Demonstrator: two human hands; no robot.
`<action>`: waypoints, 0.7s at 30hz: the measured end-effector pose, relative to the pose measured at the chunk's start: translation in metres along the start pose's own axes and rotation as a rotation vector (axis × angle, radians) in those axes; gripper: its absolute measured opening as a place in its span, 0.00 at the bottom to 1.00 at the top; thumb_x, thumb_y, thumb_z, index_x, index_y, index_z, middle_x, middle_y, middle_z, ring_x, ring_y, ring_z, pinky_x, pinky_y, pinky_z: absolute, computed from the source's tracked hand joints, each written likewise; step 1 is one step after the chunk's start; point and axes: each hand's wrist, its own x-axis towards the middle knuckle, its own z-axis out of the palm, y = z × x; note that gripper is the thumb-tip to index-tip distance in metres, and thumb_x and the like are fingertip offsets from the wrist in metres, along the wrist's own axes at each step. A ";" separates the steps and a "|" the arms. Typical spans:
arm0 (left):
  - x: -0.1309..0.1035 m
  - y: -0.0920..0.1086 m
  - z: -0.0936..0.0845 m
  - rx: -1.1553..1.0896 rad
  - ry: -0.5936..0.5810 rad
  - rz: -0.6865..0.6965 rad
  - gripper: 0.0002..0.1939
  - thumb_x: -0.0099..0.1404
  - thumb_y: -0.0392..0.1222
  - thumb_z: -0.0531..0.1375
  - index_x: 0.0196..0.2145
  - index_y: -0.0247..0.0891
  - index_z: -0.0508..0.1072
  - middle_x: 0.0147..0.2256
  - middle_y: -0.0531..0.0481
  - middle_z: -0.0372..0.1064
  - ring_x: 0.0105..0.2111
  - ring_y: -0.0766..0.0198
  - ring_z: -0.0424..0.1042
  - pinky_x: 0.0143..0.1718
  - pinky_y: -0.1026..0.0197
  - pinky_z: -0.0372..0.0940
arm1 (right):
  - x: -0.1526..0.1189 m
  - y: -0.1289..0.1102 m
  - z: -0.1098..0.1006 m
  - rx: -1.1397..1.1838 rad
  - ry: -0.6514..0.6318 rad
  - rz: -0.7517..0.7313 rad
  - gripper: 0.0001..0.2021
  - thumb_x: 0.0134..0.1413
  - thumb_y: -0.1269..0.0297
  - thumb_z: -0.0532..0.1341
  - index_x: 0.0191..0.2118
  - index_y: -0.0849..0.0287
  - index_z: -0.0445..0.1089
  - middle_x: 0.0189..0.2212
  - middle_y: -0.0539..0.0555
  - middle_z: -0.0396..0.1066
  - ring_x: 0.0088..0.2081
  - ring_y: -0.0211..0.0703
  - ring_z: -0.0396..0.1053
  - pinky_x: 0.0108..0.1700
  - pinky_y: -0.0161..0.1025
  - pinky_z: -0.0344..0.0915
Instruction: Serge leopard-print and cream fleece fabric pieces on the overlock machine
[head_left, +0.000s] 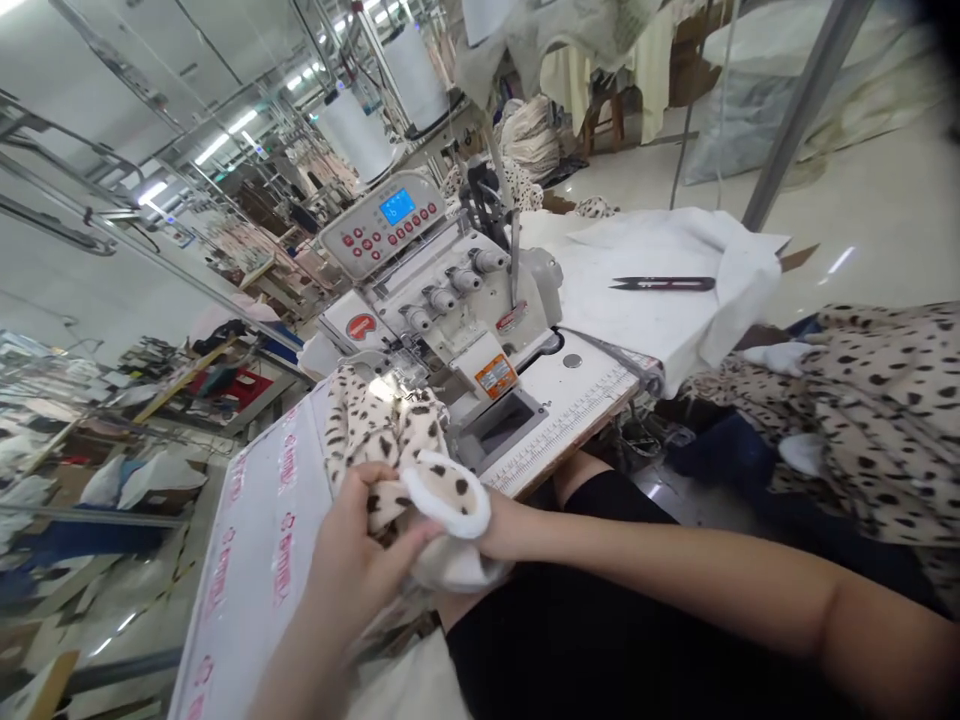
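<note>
A cream fleece garment piece with dark spots lies on the sewing machine bed, its far end at the needle area of an overlock sewing machine. My left hand is closed on the near part of it, thumb and fingers gripping the fabric. A rounded end with fluffy white trim faces me between both hands. My right hand is against that trimmed end from the right, its fingers hidden by the fabric. Below hangs a plain whitish part of the cloth.
Thread snips lie on white cloth right of the machine. Spotted fabric is heaped at the right. A control panel with lit screen tops the machine. Thread cones stand behind. A metal pole rises at the right.
</note>
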 end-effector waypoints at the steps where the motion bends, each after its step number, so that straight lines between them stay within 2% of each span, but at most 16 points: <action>1: 0.000 -0.002 0.002 0.018 -0.056 0.035 0.23 0.52 0.50 0.60 0.42 0.39 0.61 0.36 0.50 0.65 0.33 0.63 0.68 0.32 0.63 0.64 | -0.003 0.001 -0.002 0.007 0.004 0.022 0.11 0.48 0.69 0.58 0.40 0.63 0.68 0.39 0.55 0.70 0.42 0.45 0.66 0.44 0.39 0.63; 4: -0.004 -0.017 0.006 0.118 -0.097 0.073 0.26 0.53 0.42 0.57 0.51 0.40 0.58 0.46 0.46 0.64 0.42 0.59 0.67 0.39 0.60 0.64 | -0.011 -0.001 -0.015 -0.092 0.028 0.093 0.07 0.48 0.69 0.57 0.35 0.64 0.68 0.33 0.53 0.70 0.35 0.43 0.66 0.37 0.36 0.64; 8: -0.001 -0.032 0.009 0.197 -0.054 0.114 0.24 0.54 0.36 0.54 0.50 0.45 0.63 0.44 0.51 0.68 0.38 0.59 0.70 0.33 0.62 0.65 | -0.018 -0.005 -0.027 -0.163 0.033 0.106 0.09 0.52 0.62 0.56 0.28 0.64 0.65 0.24 0.50 0.65 0.28 0.38 0.63 0.30 0.32 0.60; 11: 0.009 -0.025 0.007 0.191 0.025 0.200 0.19 0.57 0.36 0.53 0.46 0.44 0.68 0.40 0.49 0.68 0.37 0.59 0.69 0.34 0.60 0.64 | -0.020 -0.004 -0.027 -0.141 0.012 0.114 0.11 0.54 0.62 0.54 0.26 0.64 0.64 0.23 0.49 0.64 0.27 0.36 0.61 0.29 0.31 0.58; 14: 0.019 -0.013 0.005 0.194 0.088 0.331 0.18 0.57 0.34 0.53 0.46 0.42 0.69 0.46 0.44 0.63 0.46 0.54 0.62 0.46 0.50 0.59 | -0.022 -0.002 -0.026 -0.122 0.014 0.119 0.10 0.54 0.62 0.54 0.27 0.63 0.64 0.23 0.49 0.63 0.27 0.36 0.61 0.29 0.30 0.58; 17: 0.023 -0.009 0.008 0.160 -0.056 0.461 0.21 0.58 0.32 0.52 0.49 0.40 0.65 0.52 0.44 0.59 0.55 0.53 0.54 0.54 0.47 0.53 | -0.023 -0.002 -0.027 -0.117 0.012 0.116 0.09 0.54 0.63 0.54 0.28 0.63 0.65 0.23 0.49 0.64 0.28 0.37 0.61 0.30 0.30 0.58; 19: 0.022 -0.012 0.011 0.162 -0.142 0.499 0.22 0.58 0.31 0.51 0.50 0.39 0.63 0.50 0.45 0.61 0.54 0.55 0.55 0.53 0.49 0.55 | -0.023 -0.002 -0.028 -0.121 0.012 0.106 0.08 0.54 0.64 0.54 0.29 0.63 0.66 0.25 0.50 0.65 0.29 0.38 0.62 0.31 0.31 0.59; 21: 0.020 -0.016 0.013 0.167 -0.161 0.489 0.22 0.57 0.30 0.50 0.49 0.38 0.64 0.49 0.46 0.63 0.52 0.58 0.58 0.52 0.51 0.57 | -0.024 -0.001 -0.029 -0.120 0.013 0.097 0.08 0.54 0.64 0.54 0.29 0.63 0.66 0.25 0.50 0.65 0.29 0.38 0.62 0.31 0.31 0.59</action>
